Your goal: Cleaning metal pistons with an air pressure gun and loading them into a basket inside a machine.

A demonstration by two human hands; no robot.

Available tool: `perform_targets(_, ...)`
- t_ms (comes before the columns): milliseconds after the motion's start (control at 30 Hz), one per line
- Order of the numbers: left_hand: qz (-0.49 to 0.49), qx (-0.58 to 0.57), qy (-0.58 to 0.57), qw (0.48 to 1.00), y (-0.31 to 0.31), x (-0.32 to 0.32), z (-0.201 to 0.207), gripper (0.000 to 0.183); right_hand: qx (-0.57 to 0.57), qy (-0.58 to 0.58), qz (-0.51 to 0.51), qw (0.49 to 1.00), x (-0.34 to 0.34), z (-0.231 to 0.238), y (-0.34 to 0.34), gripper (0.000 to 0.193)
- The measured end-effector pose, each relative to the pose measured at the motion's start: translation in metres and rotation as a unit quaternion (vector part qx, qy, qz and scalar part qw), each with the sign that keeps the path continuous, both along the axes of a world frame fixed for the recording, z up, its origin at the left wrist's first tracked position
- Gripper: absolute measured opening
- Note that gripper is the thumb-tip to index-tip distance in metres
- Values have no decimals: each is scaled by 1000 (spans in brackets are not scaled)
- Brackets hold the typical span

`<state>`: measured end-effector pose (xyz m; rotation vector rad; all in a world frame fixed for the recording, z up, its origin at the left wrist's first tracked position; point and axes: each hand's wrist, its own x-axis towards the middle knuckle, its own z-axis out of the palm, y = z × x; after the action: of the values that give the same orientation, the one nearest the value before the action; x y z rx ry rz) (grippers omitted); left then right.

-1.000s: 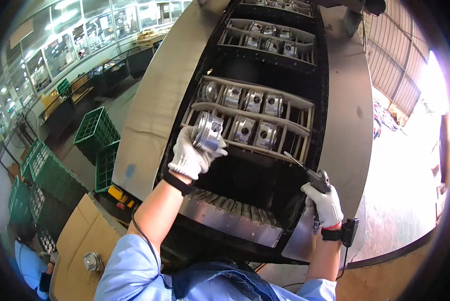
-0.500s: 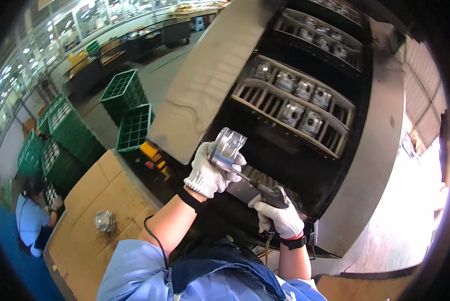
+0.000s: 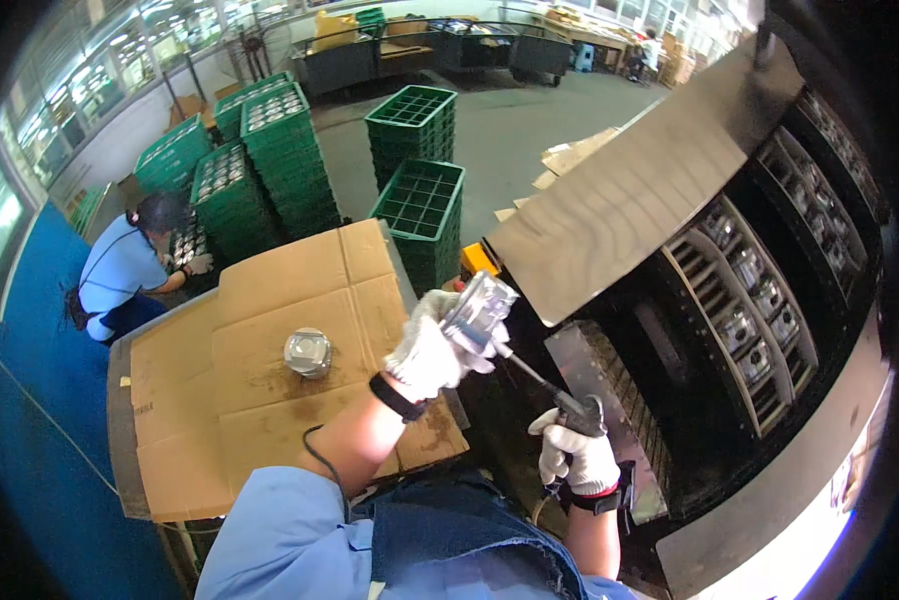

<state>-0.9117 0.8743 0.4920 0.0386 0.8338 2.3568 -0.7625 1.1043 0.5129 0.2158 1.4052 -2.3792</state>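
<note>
A shiny metal piston is gripped by my gloved left hand, held up in front of me between the cardboard and the machine. In my gloved right hand, lower and further right, is a dark air blow gun. Its thin nozzle reaches up and left to the piston's lower side; whether it touches I cannot tell. A second piston stands alone on the flattened cardboard to my left.
The machine's conveyor slats and slotted racks of pistons lie right, beside a metal sheet. Green crates are stacked beyond the cardboard. A co-worker in blue crouches at the far left, hands at a crate.
My view has swung left, bringing the cardboard and the co-worker further in. The piston and blow gun stay in my hands, the piston turned slightly.
</note>
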Motion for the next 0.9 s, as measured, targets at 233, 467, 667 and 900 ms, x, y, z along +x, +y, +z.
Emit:
perform_targets(233,198,-633,267,699,-119,-15,-35,67,182,-30,171,968,-24,9,-47,18)
perform_targets(467,41,-906,167,388,-157,-35,-81,51,226,-41,255,939,-38,5,-79,18)
perform_targets(667,177,-668,154,706,-148,-30,-64,36,366,271,234,859,-41,-45,-95,27)
perform_targets(900,210,-512,90,828,-156,-43,-92,29,363,14,-5,932,2,11,16,33)
